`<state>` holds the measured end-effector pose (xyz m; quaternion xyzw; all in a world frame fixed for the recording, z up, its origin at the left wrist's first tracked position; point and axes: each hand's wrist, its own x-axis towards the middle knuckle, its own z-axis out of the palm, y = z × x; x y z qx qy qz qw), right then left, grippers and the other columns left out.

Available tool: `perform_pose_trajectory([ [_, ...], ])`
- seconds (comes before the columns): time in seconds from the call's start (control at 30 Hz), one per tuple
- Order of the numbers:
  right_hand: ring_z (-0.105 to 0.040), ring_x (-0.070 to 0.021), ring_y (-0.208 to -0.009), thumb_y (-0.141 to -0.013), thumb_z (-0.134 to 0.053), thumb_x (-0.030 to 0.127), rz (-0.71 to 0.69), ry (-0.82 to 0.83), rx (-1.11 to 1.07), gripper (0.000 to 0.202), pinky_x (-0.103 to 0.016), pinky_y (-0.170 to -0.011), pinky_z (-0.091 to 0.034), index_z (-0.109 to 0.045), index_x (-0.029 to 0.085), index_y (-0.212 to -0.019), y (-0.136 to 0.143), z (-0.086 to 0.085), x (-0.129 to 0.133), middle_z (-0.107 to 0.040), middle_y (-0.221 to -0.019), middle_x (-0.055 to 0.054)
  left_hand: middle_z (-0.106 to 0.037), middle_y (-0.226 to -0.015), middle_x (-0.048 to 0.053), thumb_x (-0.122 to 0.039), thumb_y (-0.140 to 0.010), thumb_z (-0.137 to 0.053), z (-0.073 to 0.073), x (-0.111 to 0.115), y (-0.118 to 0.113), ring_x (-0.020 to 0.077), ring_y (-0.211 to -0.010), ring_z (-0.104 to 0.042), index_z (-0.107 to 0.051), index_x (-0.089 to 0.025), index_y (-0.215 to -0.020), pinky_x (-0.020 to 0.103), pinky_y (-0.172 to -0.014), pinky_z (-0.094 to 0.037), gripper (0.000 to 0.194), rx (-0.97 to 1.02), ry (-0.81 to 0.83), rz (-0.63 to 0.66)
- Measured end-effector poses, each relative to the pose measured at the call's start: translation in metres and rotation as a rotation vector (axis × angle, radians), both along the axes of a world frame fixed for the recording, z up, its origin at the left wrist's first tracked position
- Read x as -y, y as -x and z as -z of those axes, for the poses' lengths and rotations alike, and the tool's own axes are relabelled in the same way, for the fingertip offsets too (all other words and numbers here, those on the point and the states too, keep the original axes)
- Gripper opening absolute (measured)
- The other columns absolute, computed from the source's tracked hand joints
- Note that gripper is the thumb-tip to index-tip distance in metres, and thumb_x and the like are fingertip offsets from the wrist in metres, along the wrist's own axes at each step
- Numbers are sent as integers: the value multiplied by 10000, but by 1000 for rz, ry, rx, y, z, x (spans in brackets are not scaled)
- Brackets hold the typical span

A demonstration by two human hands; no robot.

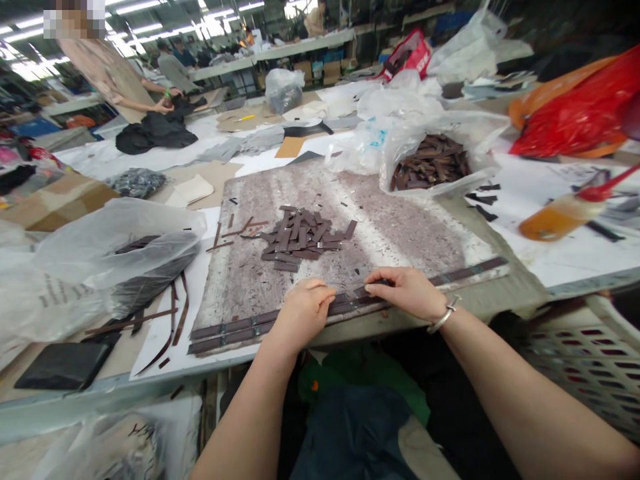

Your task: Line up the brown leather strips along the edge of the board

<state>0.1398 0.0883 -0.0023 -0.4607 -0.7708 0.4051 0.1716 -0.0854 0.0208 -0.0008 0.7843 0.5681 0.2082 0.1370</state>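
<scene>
My left hand (307, 308) rests over the row of dark brown strips (227, 329) along the board's front edge. Its fingers are pressed together, and what lies in them is hidden. To its right, my right hand (406, 291), with a metal bracelet at the wrist, pinches a short brown strip (361, 291) close to the same row. More strips (470, 271) continue the row beyond this hand. Behind both hands, a loose pile of short brown strips (303, 235) lies on the stained board (390, 230).
An open plastic bag of brown pieces (433, 163) stands behind the board. A bottle of amber liquid (560, 215) with a red nozzle lies to the right. At left are a plastic bag (120, 233) and thin strips (180, 310). A person (113, 73) stands across the table.
</scene>
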Motion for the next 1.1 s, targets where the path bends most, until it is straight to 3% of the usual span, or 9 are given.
perform_pose_trajectory([
  [0.27,-630,-157,-777,-790,-583,325,22,-68,140,163,-242,-714,-465,-714,245,-844,16,6,1,-703,-816,32,-629,-894,79,-154,-864,-441,7,4,-17,189,-855,-544,-697,-166,-925,312,-802,-458,263,-185,39,115],
  [0.6,-635,-168,-811,-793,-597,324,22,-97,252,166,-251,-741,-464,-727,251,-866,22,6,0,-709,-834,27,-608,-883,77,-140,-870,-405,5,5,-18,192,-842,-532,-686,-161,-950,315,-790,-460,294,-201,57,100],
  [0.8,-638,-171,-800,-792,-595,318,24,-152,267,166,-260,-738,-469,-730,254,-865,23,8,1,-712,-824,25,-599,-934,81,-89,-821,-431,6,4,-20,203,-862,-527,-645,-158,-1061,324,-806,-463,328,-257,62,112],
  [1.1,-639,-165,-807,-797,-588,307,27,-154,279,161,-248,-743,-469,-729,262,-859,24,7,2,-713,-831,32,-596,-907,69,-60,-791,-438,5,3,-22,193,-874,-529,-653,-171,-982,307,-818,-453,308,-249,92,70],
])
